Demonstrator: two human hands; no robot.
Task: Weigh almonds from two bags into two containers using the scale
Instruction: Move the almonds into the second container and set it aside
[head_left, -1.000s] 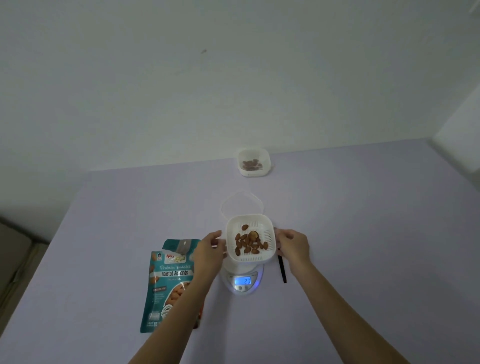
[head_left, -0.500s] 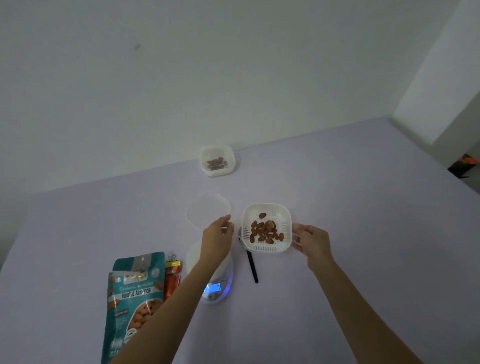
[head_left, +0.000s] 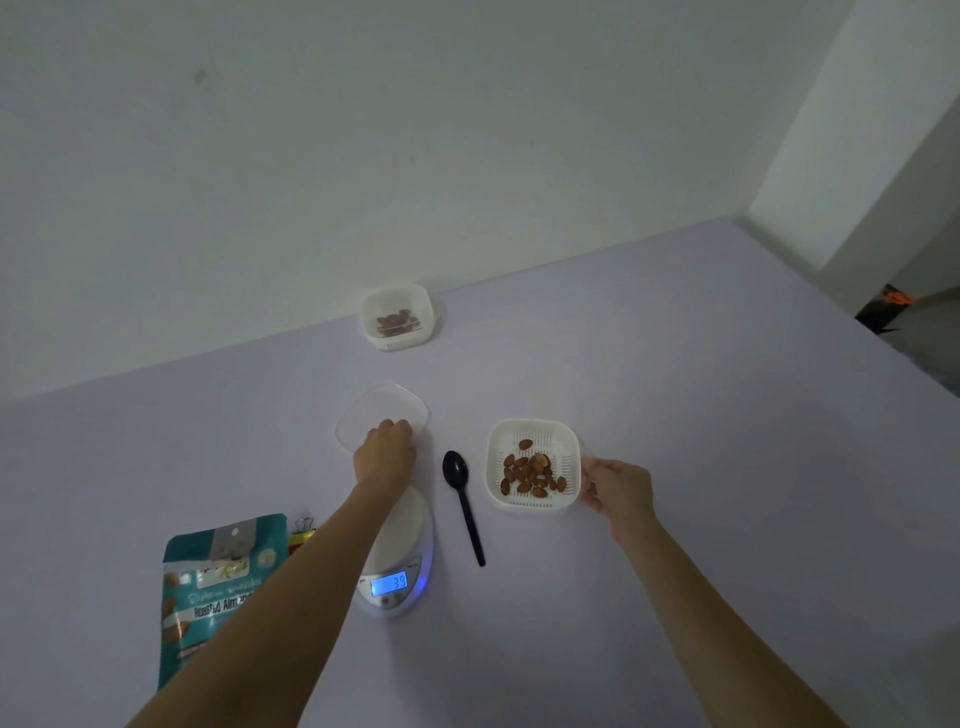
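Pinches near edge of clear lid (head_left: 382, 413) with left hand (head_left: 385, 452), grip closed on it. Holds right rim of white almond container (head_left: 533, 462) with right hand (head_left: 621, 491), grip clamped there — container down on bench (head_left: 727, 415), just right of black spoon (head_left: 464, 504); scale (head_left: 397, 561) and almond bag (head_left: 218, 587) left of it.

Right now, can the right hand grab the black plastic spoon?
Probably not directly: the right hand holds the white slotted basket of almonds, which sits between it and the black plastic spoon.
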